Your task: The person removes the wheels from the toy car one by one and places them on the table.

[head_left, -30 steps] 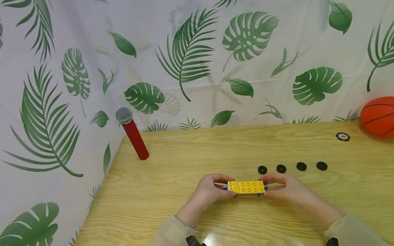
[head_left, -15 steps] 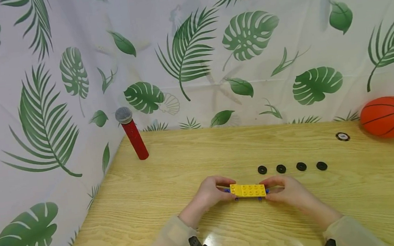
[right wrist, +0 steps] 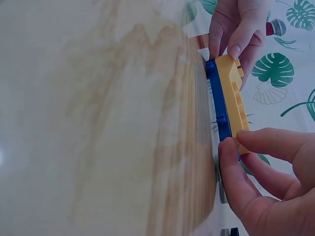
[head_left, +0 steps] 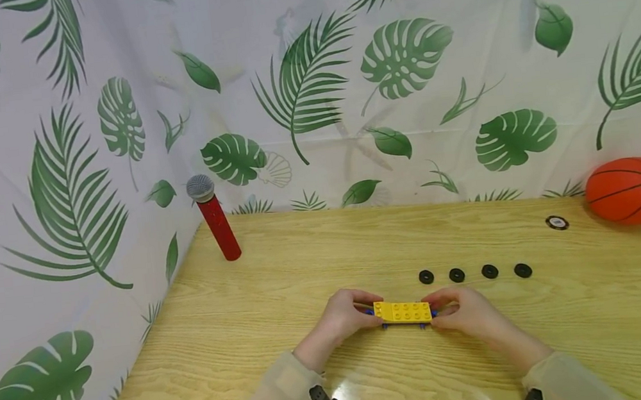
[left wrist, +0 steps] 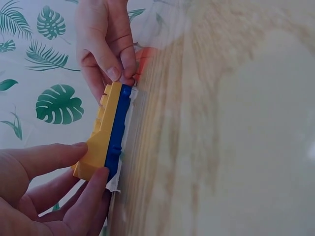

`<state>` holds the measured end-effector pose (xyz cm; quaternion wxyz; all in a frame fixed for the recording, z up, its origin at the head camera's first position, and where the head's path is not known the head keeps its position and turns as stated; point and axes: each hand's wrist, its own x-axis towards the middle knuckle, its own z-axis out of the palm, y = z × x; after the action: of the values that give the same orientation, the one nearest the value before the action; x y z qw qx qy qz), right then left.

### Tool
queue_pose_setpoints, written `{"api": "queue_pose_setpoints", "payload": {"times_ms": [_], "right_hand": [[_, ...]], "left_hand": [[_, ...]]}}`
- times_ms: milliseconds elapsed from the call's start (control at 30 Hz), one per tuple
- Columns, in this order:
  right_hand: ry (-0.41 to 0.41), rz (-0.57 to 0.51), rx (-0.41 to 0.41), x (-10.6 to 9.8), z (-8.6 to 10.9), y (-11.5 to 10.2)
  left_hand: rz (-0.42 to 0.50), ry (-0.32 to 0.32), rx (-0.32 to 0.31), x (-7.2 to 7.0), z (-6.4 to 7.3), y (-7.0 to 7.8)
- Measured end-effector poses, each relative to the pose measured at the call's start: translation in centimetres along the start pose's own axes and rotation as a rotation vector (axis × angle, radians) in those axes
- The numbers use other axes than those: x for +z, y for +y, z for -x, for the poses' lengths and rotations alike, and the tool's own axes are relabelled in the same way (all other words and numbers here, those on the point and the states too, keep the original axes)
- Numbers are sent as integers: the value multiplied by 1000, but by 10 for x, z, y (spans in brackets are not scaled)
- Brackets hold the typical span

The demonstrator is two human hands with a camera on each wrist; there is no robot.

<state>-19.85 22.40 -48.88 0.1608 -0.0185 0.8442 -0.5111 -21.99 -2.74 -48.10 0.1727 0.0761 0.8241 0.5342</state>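
Observation:
A toy car body of yellow studded brick [head_left: 406, 311] on a blue base [left wrist: 117, 130] is held level between both hands, low over the wooden table. My left hand [head_left: 340, 320] pinches its left end between thumb and fingers. At the opposite end my right hand [head_left: 467, 311] grips it the same way. Short blue axle stubs [right wrist: 221, 119] stick out from the base, with no wheels on those that show. Behind the right hand, several black rubber tyres [head_left: 457, 275] lie flat in a row.
A red microphone [head_left: 220, 226] with a grey head stands at the back left. The orange basketball [head_left: 635, 190] sits at the back right, and a black-and-white disc [head_left: 557, 222] lies near it. Leaf-printed cloth [head_left: 305, 163] walls off the table's [head_left: 303, 259] far and left sides.
Both hands have brought the toy car body slightly nearer the person and a touch lower, keeping their grip. The tyres, microphone and ball have stayed in place.

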Motion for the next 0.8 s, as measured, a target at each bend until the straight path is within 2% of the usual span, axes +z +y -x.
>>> {"api": "queue_pose_setpoints", "payload": {"times_ms": [233, 467, 633, 800], "right_hand": [[8, 71, -18, 2, 1, -2], [-2, 81, -13, 1, -1, -1], [-47, 83, -47, -4, -1, 0], [-98, 164, -79, -14, 4, -6]], "left_hand": [[-35, 20, -21, 2, 0, -1], [-35, 14, 1, 1, 0, -2], [-36, -20, 22, -2, -1, -2], [-84, -68, 8, -13, -1, -3]]}}
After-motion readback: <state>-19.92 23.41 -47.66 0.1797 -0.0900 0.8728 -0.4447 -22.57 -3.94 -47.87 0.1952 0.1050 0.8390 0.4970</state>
